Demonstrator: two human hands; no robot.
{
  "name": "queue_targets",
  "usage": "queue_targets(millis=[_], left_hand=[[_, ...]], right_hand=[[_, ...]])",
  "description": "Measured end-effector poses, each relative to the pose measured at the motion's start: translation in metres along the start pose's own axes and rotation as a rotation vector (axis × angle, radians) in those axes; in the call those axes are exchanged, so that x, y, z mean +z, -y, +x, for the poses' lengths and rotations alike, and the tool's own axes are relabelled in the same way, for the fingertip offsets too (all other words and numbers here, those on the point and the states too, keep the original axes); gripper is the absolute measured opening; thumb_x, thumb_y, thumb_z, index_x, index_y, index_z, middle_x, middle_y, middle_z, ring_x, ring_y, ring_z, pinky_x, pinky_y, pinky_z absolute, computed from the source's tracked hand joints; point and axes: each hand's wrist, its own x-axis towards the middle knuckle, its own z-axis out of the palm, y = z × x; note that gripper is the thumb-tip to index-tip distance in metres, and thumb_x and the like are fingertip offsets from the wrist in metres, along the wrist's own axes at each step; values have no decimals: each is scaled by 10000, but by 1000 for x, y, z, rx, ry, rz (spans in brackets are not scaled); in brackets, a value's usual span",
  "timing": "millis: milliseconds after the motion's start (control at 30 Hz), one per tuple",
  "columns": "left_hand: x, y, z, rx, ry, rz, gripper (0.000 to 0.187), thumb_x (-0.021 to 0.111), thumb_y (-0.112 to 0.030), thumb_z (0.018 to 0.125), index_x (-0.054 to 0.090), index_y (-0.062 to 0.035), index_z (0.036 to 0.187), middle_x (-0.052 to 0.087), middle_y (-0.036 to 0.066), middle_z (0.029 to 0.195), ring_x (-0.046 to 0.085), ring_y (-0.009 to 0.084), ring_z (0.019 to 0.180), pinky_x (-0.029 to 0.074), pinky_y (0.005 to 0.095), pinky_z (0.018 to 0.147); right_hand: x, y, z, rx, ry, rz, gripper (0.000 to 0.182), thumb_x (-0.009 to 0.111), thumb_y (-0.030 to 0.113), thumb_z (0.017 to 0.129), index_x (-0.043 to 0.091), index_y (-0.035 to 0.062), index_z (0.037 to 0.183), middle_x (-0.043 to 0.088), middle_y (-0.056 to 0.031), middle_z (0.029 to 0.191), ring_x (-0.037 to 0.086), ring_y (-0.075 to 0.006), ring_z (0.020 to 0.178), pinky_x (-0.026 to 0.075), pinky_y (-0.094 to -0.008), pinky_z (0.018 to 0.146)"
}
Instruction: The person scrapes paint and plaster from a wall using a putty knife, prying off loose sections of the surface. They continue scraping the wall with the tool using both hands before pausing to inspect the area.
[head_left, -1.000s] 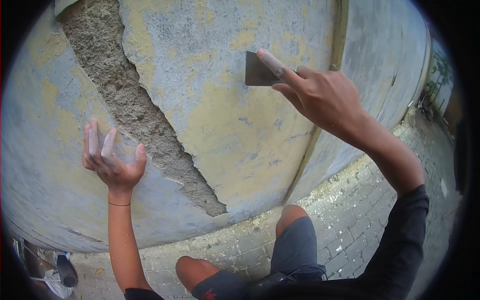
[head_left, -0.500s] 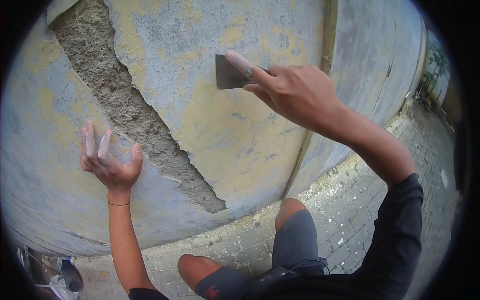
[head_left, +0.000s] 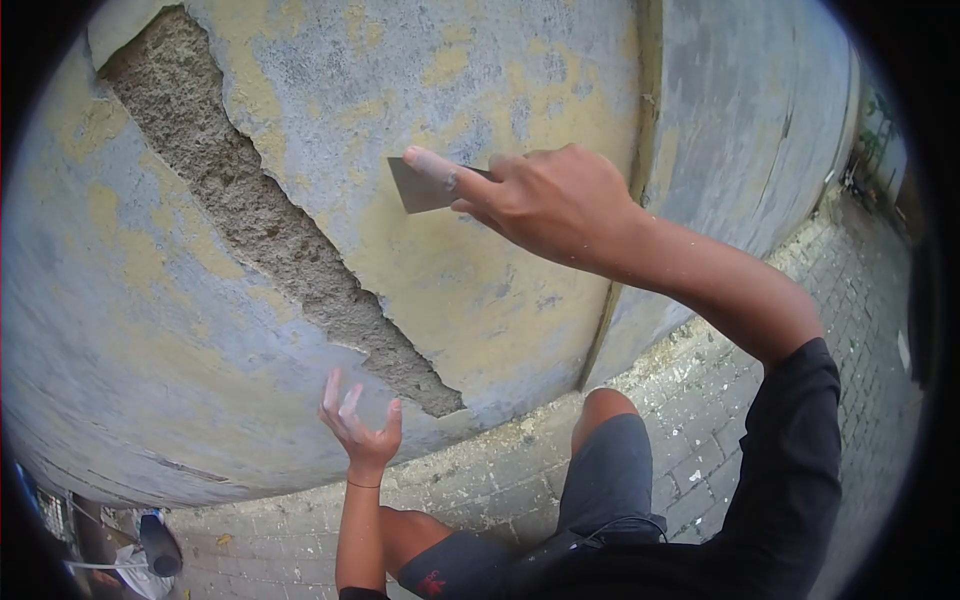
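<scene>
My right hand grips a putty knife, its index finger stretched along the metal blade. The blade lies against the yellow-and-grey wall, right of a long strip of bare rough mortar. Pale dust coats the index finger. Lower down, my left hand is near the bottom end of that strip, fingers curled and thumb apart. Between its whitened fingers and thumb shows a flat greyish piece, pale against the wall.
A vertical ridge divides the wall on the right. Grey paving blocks speckled with pale flakes run along the wall's foot. My knees are close to the wall. A dark object and a white bag lie at lower left.
My left hand has moved down and to the right, towards the strip's lower end. My right hand has shifted left and slightly down with the putty knife, its blade now tilted differently.
</scene>
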Motion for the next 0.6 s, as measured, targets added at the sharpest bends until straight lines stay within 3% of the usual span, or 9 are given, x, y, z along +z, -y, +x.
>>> queue_targets(millis=[100,167,200,267,300,367,533,600], left_hand=[[24,-17,-42,-90,157,-131,545,709,-244,785,445,-46,1219,462,228,1308,449,387,1182,344,486,979],[33,-19,-83,-223,320,-218,564,739,-306,760,496,-45,1198,528,203,1226,545,352,1067,417,464,902],[36,-20,-108,-235,311,-227,564,739,-306,760,496,-45,1198,528,203,1226,545,352,1067,417,464,902],[40,-20,-152,-664,583,-405,604,730,-326,771,494,-22,1236,567,207,1182,581,351,1024,453,433,878],[45,-20,-161,-672,579,-415,604,730,-326,771,494,-22,1236,567,207,1182,581,351,1024,453,433,878],[50,-20,-177,-760,890,-450,640,688,-386,800,472,-24,1282,571,218,1204,586,361,1049,460,419,895],[67,-19,-202,-625,1122,-383,694,618,-487,822,449,-46,1329,533,225,1277,539,373,1149,440,432,949],[67,-19,-206,-612,1173,-389,712,607,-512,819,445,-53,1338,525,231,1287,529,377,1165,433,438,962]], right_hand=[[-4,-1,4,-31,-3,-3,615,525,377,944,248,280,1485,558,-43,586,527,-155,412,395,-299,335],[-5,-18,-6,-33,-18,-11,582,499,379,957,266,280,1481,548,-40,554,527,-151,400,384,-294,322],[-5,-28,-13,-48,-13,-19,582,499,379,957,266,280,1481,548,-40,554,527,-151,400,384,-294,322],[-5,-38,-24,24,3,-92,573,490,391,960,276,269,1477,558,-38,565,530,-147,403,378,-287,319],[-2,-35,-21,25,3,-100,575,492,393,959,279,259,1476,577,-43,592,541,-147,411,383,-287,320],[5,-13,-4,-17,-16,-42,625,528,392,942,251,259,1486,568,-34,593,501,-149,392,363,-294,319],[0,18,13,-49,-22,4,688,576,386,917,225,262,1496,551,-18,587,460,-153,377,347,-305,327],[-3,-2,-3,-37,2,-24,617,507,406,947,249,258,1487,588,-49,601,536,-158,399,404,-310,322]])
